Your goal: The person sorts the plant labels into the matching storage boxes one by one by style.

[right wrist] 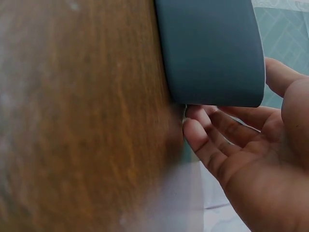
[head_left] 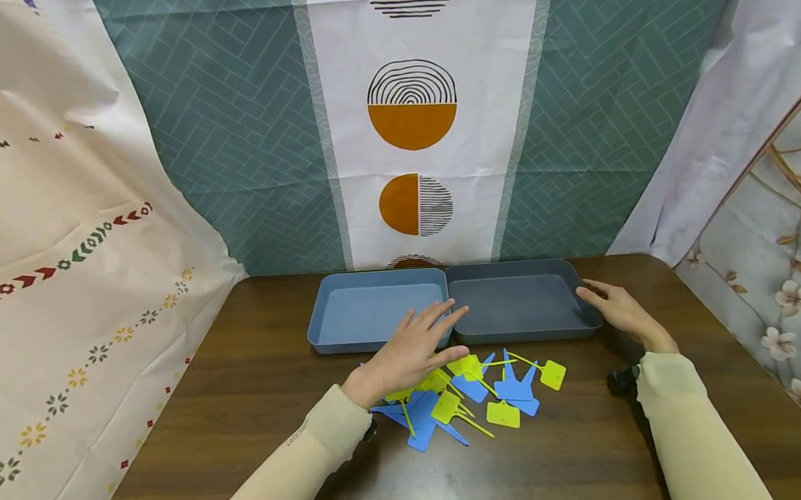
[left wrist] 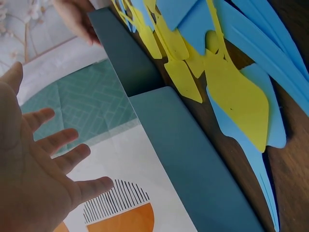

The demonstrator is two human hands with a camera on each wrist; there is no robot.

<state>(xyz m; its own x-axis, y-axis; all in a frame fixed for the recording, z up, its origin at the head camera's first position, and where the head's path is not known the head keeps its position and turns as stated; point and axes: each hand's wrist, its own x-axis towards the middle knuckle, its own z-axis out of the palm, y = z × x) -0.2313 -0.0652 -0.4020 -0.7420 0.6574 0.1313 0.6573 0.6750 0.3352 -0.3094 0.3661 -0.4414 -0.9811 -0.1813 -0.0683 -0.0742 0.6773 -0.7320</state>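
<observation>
My left hand point(head_left: 407, 353) hovers with fingers spread over a loose pile of plastic plant labels, holding nothing. Yellow labels point(head_left: 503, 414) with square heads and pointed stems lie mixed with blue labels point(head_left: 421, 421); the hand hides part of the pile from the head view. At the right end of the dark grey tray point(head_left: 526, 335) is my right hand point(head_left: 621, 313). Its thumb point(right wrist: 280, 75) lies at the tray's rim, and its curled fingers point(right wrist: 195, 133) are against the end wall, holding the tray there.
A blue-grey tray point(head_left: 372, 346) stands left of the dark one, their short sides touching. Both trays sit along the back of the brown wooden table point(head_left: 247, 443). Patterned cloth point(head_left: 248, 122) hangs behind and at both sides.
</observation>
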